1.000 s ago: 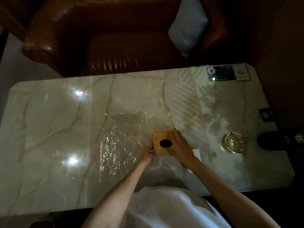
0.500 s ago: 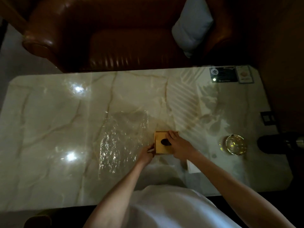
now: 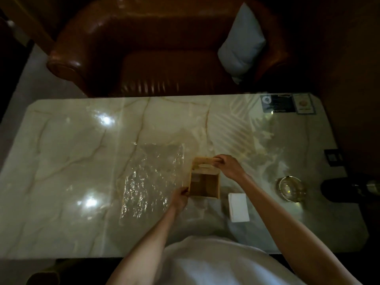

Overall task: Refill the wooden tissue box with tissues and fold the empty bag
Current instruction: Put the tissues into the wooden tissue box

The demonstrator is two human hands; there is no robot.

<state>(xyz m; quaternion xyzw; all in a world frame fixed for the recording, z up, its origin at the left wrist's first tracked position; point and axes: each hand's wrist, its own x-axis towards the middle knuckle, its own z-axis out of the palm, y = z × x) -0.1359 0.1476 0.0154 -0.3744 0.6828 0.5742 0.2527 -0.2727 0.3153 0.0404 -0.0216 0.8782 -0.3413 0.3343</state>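
The wooden tissue box (image 3: 204, 185) stands open on the marble table (image 3: 72, 161), its inside dark and hollow. My right hand (image 3: 228, 166) holds the box's wooden lid (image 3: 202, 162), tilted up at the far edge of the box. My left hand (image 3: 181, 195) grips the box's near left corner. A white stack of tissues (image 3: 238, 206) lies on the table just right of the box. The clear, crinkled plastic bag (image 3: 150, 179) lies flat to the left of the box.
A glass ashtray (image 3: 292, 188) sits to the right, a dark object (image 3: 345, 188) at the table's right edge. Cards (image 3: 287, 103) lie at the far right corner. A brown leather armchair (image 3: 154, 48) with a pale cushion (image 3: 242, 44) stands behind the table.
My right hand has lifted the lid off the top of the box and swung it up to the far side, uncovering the inside. The tissue stack has come into view.
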